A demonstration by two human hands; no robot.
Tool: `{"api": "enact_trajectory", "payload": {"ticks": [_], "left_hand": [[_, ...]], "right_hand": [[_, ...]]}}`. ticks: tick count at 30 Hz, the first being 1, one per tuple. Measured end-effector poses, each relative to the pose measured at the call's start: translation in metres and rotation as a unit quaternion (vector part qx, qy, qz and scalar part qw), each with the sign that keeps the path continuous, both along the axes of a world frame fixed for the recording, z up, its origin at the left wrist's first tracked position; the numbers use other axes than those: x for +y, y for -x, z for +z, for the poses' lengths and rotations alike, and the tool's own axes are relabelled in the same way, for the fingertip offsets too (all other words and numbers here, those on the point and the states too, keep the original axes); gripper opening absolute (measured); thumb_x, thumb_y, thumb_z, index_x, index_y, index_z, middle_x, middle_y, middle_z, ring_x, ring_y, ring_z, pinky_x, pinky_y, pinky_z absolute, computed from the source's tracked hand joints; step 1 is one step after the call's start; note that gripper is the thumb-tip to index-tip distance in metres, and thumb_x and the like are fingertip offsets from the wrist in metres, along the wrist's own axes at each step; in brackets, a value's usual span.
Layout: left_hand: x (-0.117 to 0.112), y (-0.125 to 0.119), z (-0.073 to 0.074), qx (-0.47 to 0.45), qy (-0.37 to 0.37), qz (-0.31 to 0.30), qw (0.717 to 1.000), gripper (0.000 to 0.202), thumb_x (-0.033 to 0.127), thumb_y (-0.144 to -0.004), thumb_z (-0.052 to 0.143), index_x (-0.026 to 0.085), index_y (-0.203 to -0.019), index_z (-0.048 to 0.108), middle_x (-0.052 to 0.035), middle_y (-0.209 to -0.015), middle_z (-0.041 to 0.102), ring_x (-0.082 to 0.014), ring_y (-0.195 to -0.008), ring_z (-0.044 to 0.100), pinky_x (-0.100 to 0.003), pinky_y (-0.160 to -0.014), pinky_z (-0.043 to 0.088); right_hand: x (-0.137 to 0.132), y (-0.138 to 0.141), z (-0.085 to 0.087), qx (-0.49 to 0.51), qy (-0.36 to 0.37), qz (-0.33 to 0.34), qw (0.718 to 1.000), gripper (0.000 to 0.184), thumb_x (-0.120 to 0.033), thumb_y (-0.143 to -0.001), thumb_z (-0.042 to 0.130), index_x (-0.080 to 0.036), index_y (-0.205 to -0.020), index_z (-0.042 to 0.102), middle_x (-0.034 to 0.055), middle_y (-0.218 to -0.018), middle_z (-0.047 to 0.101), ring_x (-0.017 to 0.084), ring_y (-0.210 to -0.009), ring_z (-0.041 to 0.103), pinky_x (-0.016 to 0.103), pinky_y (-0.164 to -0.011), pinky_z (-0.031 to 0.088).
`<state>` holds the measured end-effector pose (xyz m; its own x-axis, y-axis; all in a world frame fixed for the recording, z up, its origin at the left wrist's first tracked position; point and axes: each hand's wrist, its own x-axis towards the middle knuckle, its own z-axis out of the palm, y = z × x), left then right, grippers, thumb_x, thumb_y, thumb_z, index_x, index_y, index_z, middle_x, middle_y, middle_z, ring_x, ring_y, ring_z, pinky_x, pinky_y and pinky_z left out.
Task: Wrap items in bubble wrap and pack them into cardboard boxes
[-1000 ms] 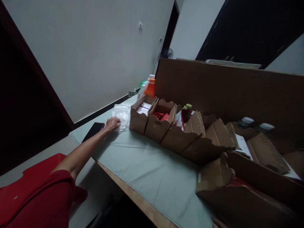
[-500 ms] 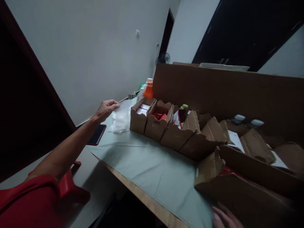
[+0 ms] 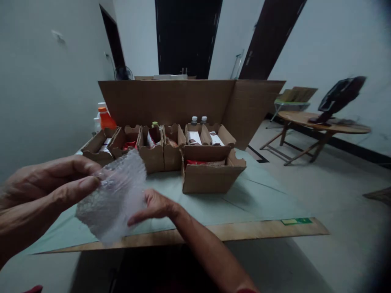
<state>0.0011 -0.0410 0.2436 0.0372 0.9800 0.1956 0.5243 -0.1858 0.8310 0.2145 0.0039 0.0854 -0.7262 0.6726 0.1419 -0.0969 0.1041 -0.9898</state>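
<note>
My left hand (image 3: 58,191) pinches the top edge of a sheet or pouch of clear bubble wrap (image 3: 114,203) between thumb and fingers. The wrap hangs tilted above the near side of the table. Right beside it is my right hand (image 3: 155,207), thumb apart from the fingers, at the wrap's right edge. Some of its fingertips are hidden by the wrap, and I see no grip on it.
A cloth-covered table (image 3: 214,211) carries a row of open cardboard bins (image 3: 152,158) with packets and boxes. Another cardboard bin (image 3: 210,179) stands in front. Behind rises a cardboard panel (image 3: 165,97), with an orange bottle (image 3: 106,119) at left. A round wooden table (image 3: 324,122) stands farther right.
My left hand has lifted the bubble wrap off the table's left end and brought it close in front. My right hand has come over to it. The view has swung right.
</note>
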Motion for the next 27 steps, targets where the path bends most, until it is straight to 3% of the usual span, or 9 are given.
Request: {"api": "enact_trajectory", "payload": {"ticks": [2,4,10,14,16,18,20,23,27], "left_hand": [[0.007,0.002,-0.016,-0.03,-0.023,0.004,0.999,0.038,0.067,-0.062,0.072,0.03,-0.072,0.072,0.0089,-0.063,0.066,-0.0202,-0.069,0.062,-0.034,-0.06,0.049],[0.014,0.006,-0.039,-0.024,-0.038,0.005,0.999,0.031,0.064,-0.067,0.071,0.034,-0.074,0.073,0.0107,-0.07,0.069,-0.0211,-0.075,0.063,-0.037,-0.067,0.051],[0.026,-0.007,-0.147,-0.057,0.089,0.006,0.994,0.032,0.06,-0.069,0.068,0.028,-0.071,0.066,0.0062,-0.061,0.063,-0.0171,-0.061,0.059,-0.032,-0.065,0.052],[0.033,-0.027,-0.207,-0.001,0.123,-0.017,0.992,0.044,0.063,-0.063,0.065,0.024,-0.082,0.067,0.0004,-0.066,0.065,-0.0208,-0.061,0.063,-0.034,-0.061,0.053],[0.039,-0.035,-0.217,0.056,0.078,-0.012,0.995,0.054,0.062,-0.064,0.065,0.023,-0.101,0.068,-0.0036,-0.083,0.07,-0.0233,-0.069,0.065,-0.036,-0.062,0.054],[0.046,-0.049,-0.214,0.088,0.025,-0.017,0.996,0.059,0.06,-0.071,0.063,0.024,-0.117,0.065,-0.0072,-0.1,0.071,-0.0254,-0.079,0.067,-0.037,-0.064,0.055],[0.056,-0.075,-0.207,0.08,0.003,-0.059,0.995,0.056,0.056,-0.078,0.06,0.026,-0.125,0.062,-0.009,-0.113,0.069,-0.0265,-0.091,0.067,-0.038,-0.071,0.056],[0.074,-0.138,-0.205,0.017,0.011,-0.157,0.987,0.064,0.046,-0.08,0.063,0.027,-0.141,0.05,-0.0118,-0.132,0.063,-0.0276,-0.108,0.065,-0.042,-0.088,0.055],[0.085,-0.218,-0.227,-0.065,0.017,-0.243,0.968,0.081,0.031,-0.078,0.065,0.025,-0.153,0.033,-0.0145,-0.142,0.056,-0.0301,-0.12,0.059,-0.044,-0.094,0.053]], "right_hand": [[-0.023,-0.02,-0.032,-0.028,0.068,-0.005,0.997,0.065,-0.07,-0.051,0.084,-0.013,-0.082,0.074,0.0015,-0.079,0.072,0.017,-0.078,0.066,0.031,-0.08,0.054],[-0.046,-0.059,-0.049,-0.055,0.086,-0.092,0.991,0.057,-0.064,-0.057,0.085,-0.013,-0.08,0.075,0.0034,-0.078,0.073,0.017,-0.075,0.066,0.029,-0.075,0.053],[-0.059,-0.193,-0.022,-0.207,-0.01,-0.32,0.925,0.026,-0.04,-0.073,0.076,-0.017,-0.084,0.074,0.0014,-0.079,0.072,0.017,-0.074,0.062,0.028,-0.071,0.047],[-0.063,-0.232,-0.027,-0.336,-0.141,-0.497,0.788,0.022,-0.037,-0.079,0.064,-0.019,-0.086,0.073,0.0076,-0.09,0.076,0.025,-0.086,0.067,0.037,-0.082,0.049],[-0.073,-0.248,-0.041,-0.354,-0.196,-0.583,0.704,0.024,-0.038,-0.084,0.058,-0.019,-0.087,0.071,0.0098,-0.094,0.076,0.027,-0.092,0.068,0.042,-0.089,0.048],[-0.081,-0.263,-0.054,-0.337,-0.214,-0.645,0.652,0.028,-0.041,-0.088,0.055,-0.018,-0.096,0.07,0.0116,-0.101,0.075,0.028,-0.098,0.067,0.043,-0.094,0.047],[-0.082,-0.275,-0.062,-0.31,-0.199,-0.672,0.643,0.041,-0.046,-0.086,0.059,-0.016,-0.114,0.065,0.0146,-0.117,0.071,0.028,-0.106,0.065,0.043,-0.095,0.048],[-0.065,-0.283,-0.067,-0.274,-0.139,-0.66,0.685,0.067,-0.053,-0.077,0.067,-0.014,-0.131,0.055,0.0181,-0.133,0.063,0.031,-0.116,0.062,0.041,-0.092,0.051],[-0.047,-0.292,-0.069,-0.268,-0.068,-0.616,0.737,0.057,-0.052,-0.076,0.063,-0.013,-0.118,0.062,0.0155,-0.114,0.072,0.031,-0.101,0.068,0.039,-0.084,0.053]]}}
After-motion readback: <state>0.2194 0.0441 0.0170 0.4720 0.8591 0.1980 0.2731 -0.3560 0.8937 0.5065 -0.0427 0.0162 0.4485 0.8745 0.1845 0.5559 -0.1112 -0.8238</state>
